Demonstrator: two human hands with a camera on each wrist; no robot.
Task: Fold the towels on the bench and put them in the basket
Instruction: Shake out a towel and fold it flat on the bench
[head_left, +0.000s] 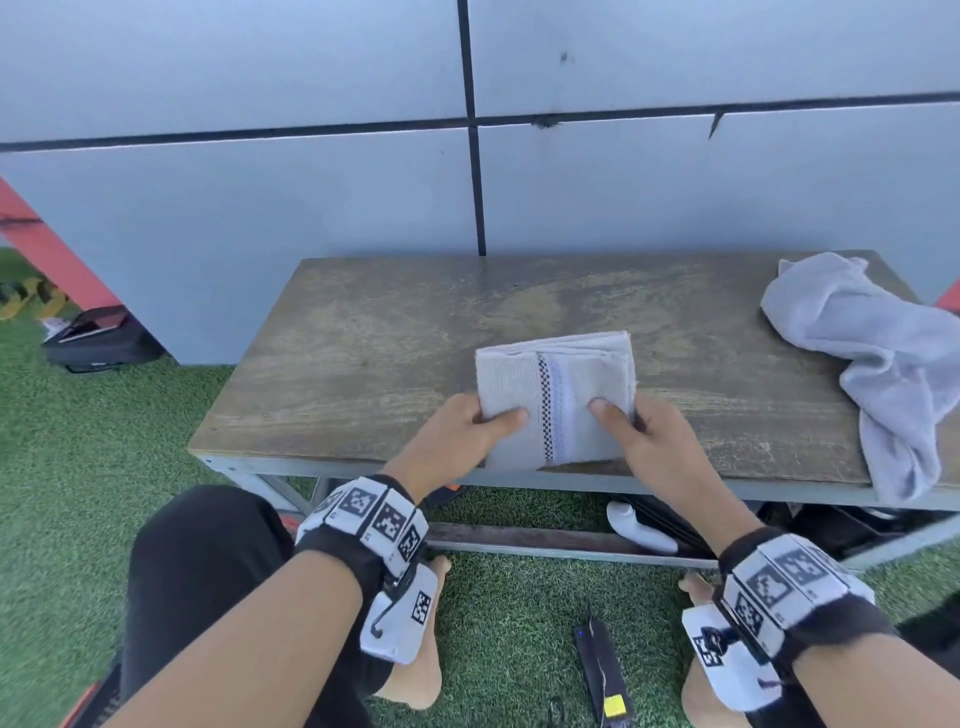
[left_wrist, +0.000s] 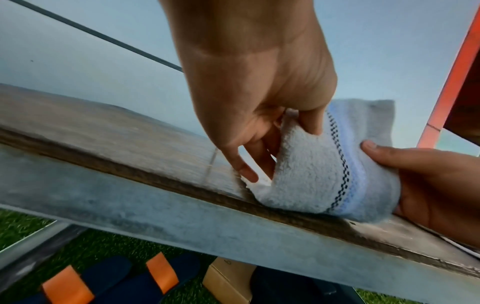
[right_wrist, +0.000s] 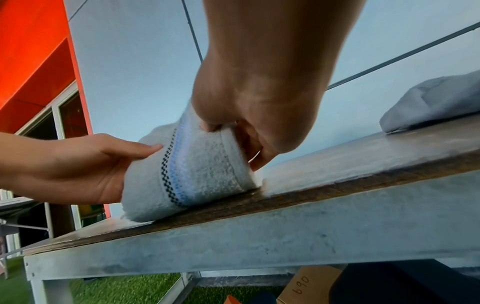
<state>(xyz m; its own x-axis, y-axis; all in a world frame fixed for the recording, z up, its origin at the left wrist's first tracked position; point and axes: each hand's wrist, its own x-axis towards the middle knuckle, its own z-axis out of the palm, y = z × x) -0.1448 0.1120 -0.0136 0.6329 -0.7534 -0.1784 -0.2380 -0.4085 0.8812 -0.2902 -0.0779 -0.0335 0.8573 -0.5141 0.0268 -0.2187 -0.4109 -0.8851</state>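
Observation:
A folded white towel (head_left: 558, 395) with a dark checked and pale blue stripe lies at the front edge of the wooden bench (head_left: 363, 353). My left hand (head_left: 467, 431) pinches its near left side, thumb on top, fingers underneath. My right hand (head_left: 641, 431) pinches its near right side the same way. From the left wrist view the towel (left_wrist: 311, 164) curves up off the bench edge between both hands; the right wrist view shows the towel (right_wrist: 197, 174) lifted likewise. A crumpled grey towel (head_left: 872, 364) lies at the bench's right end, hanging over the front edge. No basket is in view.
A grey panelled wall (head_left: 311, 182) stands right behind the bench. Under the bench are a white object (head_left: 639, 525), dark bags, sandals (left_wrist: 116, 277) and a cardboard box (right_wrist: 309, 283). A black device (head_left: 602, 670) lies on the green turf between my bare feet.

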